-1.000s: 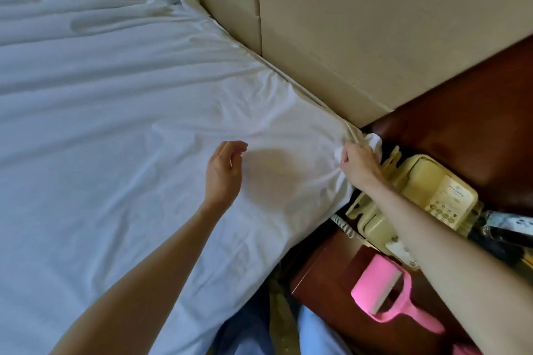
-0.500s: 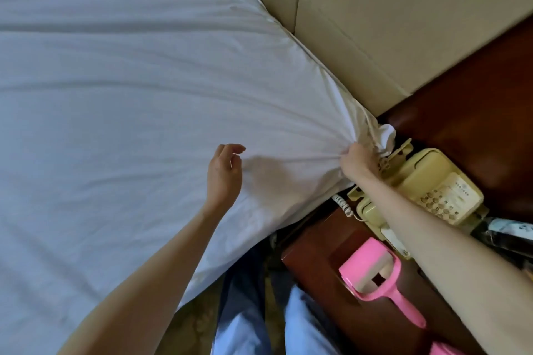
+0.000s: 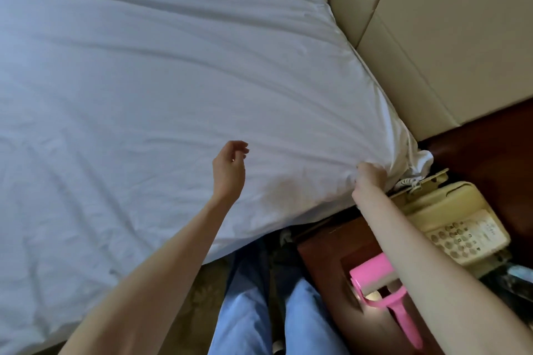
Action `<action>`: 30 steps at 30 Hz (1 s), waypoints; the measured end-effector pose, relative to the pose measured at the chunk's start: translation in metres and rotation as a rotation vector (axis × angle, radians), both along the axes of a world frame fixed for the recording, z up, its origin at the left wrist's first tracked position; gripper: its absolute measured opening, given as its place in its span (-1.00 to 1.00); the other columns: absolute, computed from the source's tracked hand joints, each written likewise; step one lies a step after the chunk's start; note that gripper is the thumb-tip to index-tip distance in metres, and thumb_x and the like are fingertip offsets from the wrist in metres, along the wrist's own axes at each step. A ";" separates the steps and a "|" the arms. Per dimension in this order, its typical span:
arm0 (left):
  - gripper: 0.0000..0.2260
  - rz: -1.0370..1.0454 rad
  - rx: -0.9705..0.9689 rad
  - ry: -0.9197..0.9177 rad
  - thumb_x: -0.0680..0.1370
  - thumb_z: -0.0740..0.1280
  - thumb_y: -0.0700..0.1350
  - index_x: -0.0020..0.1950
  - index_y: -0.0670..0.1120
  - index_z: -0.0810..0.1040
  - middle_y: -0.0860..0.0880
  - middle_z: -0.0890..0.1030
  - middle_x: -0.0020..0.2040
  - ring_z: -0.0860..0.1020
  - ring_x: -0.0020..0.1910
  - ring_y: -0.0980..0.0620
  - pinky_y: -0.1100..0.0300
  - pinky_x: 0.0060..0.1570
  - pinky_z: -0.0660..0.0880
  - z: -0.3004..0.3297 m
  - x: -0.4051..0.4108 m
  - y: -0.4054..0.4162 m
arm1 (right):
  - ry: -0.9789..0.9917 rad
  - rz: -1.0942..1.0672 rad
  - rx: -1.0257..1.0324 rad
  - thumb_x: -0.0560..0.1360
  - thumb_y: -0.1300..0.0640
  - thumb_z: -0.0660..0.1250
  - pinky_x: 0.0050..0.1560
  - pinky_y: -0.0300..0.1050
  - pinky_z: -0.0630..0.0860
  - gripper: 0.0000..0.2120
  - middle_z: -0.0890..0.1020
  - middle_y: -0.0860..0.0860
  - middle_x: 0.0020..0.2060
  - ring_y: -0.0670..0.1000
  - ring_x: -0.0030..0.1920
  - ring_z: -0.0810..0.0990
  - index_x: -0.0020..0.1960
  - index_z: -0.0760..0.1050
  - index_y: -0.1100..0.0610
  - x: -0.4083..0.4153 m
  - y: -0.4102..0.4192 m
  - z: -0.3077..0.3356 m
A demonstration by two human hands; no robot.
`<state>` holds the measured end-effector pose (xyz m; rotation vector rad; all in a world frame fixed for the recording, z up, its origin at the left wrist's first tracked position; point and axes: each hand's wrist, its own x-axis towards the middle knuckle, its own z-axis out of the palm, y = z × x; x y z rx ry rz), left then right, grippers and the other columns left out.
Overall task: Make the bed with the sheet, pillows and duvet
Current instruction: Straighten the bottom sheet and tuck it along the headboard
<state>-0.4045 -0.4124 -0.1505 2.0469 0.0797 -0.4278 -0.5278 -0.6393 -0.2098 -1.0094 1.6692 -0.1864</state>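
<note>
The sheet [image 3: 161, 89] lies spread over the bed, bunched at the corner by the headboard [image 3: 450, 46]. The right hand [image 3: 370, 179] grips that corner fold beside the phone [image 3: 458, 225]. The left hand [image 3: 229, 170] hovers above the sheet, fingers loosely curled, holding nothing.

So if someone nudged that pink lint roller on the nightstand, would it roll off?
Probably not far. The pink lint roller lies on its side on the nightstand, and its handle would likely stop the drum rolling freely. It looks like light plastic, so a push would probably slide or pivot it easily. It lies near the front edge, so a hard knock might drop it.
</note>
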 end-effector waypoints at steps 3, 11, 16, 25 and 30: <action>-0.72 0.107 -0.006 0.031 0.56 0.08 -0.34 0.04 -0.14 0.56 -0.02 0.60 -0.13 0.56 -0.08 0.02 0.46 -0.16 0.44 0.015 -0.009 0.025 | -0.069 0.167 -0.048 0.47 0.31 0.19 -0.15 -0.11 0.43 -0.81 0.58 0.06 -0.17 0.07 -0.11 0.53 -0.03 0.54 0.16 0.018 0.038 0.039; -0.77 0.229 0.174 0.013 0.61 0.13 -0.23 0.14 -0.10 0.55 -0.01 0.59 0.04 0.54 0.00 0.07 0.18 0.01 0.49 0.024 -0.021 0.137 | -0.163 0.903 -0.067 0.46 0.32 0.30 -0.12 -0.17 0.48 -0.90 0.63 0.07 -0.20 0.07 -0.10 0.60 -0.14 0.54 0.16 0.075 0.153 0.076; -0.78 -0.030 0.548 -0.035 0.60 0.21 -0.12 0.23 -0.08 0.51 -0.04 0.50 0.16 0.50 0.10 -0.05 0.03 0.04 0.46 -0.002 -0.043 0.237 | -0.092 1.456 -0.189 0.48 0.30 0.25 -0.13 -0.16 0.43 -0.89 0.61 0.07 -0.10 0.08 -0.04 0.55 -0.07 0.52 0.15 0.087 0.232 0.064; -0.49 -0.517 1.008 0.113 0.32 0.48 -0.09 0.23 -0.05 0.45 -0.11 0.48 0.21 0.52 0.12 -0.18 -0.12 0.01 0.48 -0.036 -0.082 0.376 | 0.309 2.304 -0.638 0.46 0.01 0.38 0.07 -0.09 0.37 -0.49 0.38 0.06 0.21 0.10 0.16 0.37 0.32 0.29 0.12 0.064 0.343 0.026; -0.60 -0.625 1.038 -0.149 0.25 0.48 -0.29 0.06 -0.14 0.53 -0.14 0.55 0.00 0.53 -0.12 -0.16 -0.01 -0.19 0.51 -0.051 -0.065 0.393 | 0.400 2.364 -1.010 -0.07 0.31 0.60 -0.34 -0.08 0.45 -0.51 0.53 0.12 -0.27 0.15 -0.28 0.53 -0.18 0.53 0.23 0.070 0.365 0.005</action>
